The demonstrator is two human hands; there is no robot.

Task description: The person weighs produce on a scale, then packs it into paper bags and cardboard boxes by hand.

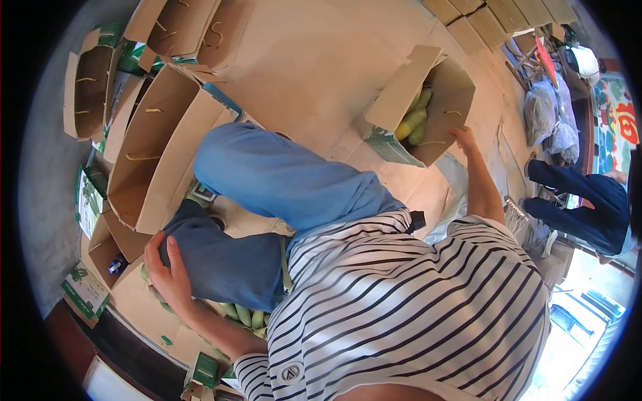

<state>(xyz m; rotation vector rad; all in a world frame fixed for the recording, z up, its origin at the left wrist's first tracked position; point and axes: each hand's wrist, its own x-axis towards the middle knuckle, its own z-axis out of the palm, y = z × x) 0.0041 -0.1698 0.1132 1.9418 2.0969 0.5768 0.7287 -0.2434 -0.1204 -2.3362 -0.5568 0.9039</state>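
Observation:
My left hand (pixel 168 271) lies against my dark trouser leg at the left knee, fingers and thumb apart, holding nothing. My right hand (pixel 463 138) reaches out to the right, its bent fingers closed on the near right edge of an open cardboard box (pixel 458 90). Inside that box are several green and yellow-green long vegetables (pixel 414 123), partly hidden by a raised flap. More green vegetables (pixel 244 314) lie on the floor beside and below my left leg, mostly covered by my leg and arm.
Open cardboard boxes (pixel 157 120) with rope handles crowd the left side. Stacked closed boxes (pixel 515 13) stand at the top right. Plastic bags (pixel 540 110) hang or lie at the right, near another person in dark trousers (pixel 578 200). Cardboard sheeting (pixel 301 67) covers the floor.

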